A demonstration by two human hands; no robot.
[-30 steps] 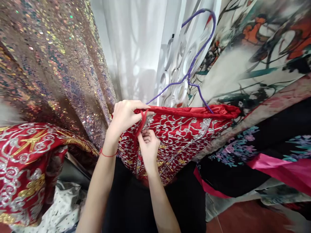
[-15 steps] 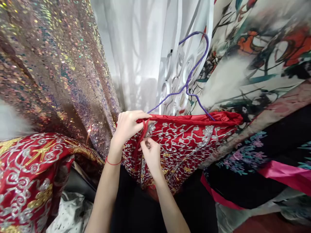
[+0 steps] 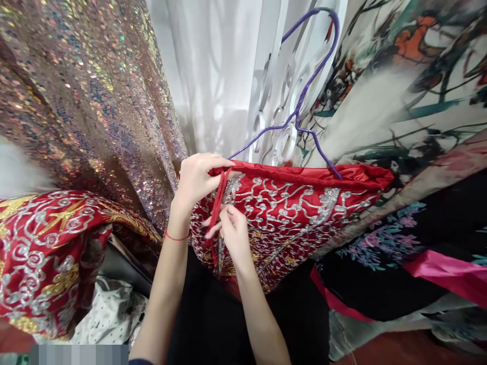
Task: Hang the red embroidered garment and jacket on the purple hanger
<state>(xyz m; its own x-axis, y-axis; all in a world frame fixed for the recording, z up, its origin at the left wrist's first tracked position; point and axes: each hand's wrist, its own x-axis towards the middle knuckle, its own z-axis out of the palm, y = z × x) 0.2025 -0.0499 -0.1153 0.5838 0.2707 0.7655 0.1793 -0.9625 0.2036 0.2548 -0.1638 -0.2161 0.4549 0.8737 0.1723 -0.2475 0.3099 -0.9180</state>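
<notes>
A red skirt (image 3: pixel 289 210) with silver and gold sequin embroidery hangs in front of me, its top band spread wide. A purple wire hanger (image 3: pixel 303 101) rises out of the open top, with the lower part hidden inside. My left hand (image 3: pixel 196 177) is closed over the band at the left corner. From beside its fingers a red drawstring (image 3: pixel 217 203) dangles in strands over the embroidery. Just below, my right hand (image 3: pixel 233 228) has thumb and forefinger pinched at the drawstring, while its other fingers reach behind the strands.
A sequined cloth (image 3: pixel 114 91) drapes at the left above another red embroidered garment (image 3: pixel 45 243). White scrollwork (image 3: pixel 262 101) stands behind the hanger. Patterned fabric (image 3: pixel 411 101) and a black garment with flowers and pink trim (image 3: pixel 373 274) crowd the right side.
The skirt's top and the hanger sit higher in view. My right hand's rear fingers have spread out behind the drawstring, whose strands now hang lower and straighter. My left hand keeps its hold.
</notes>
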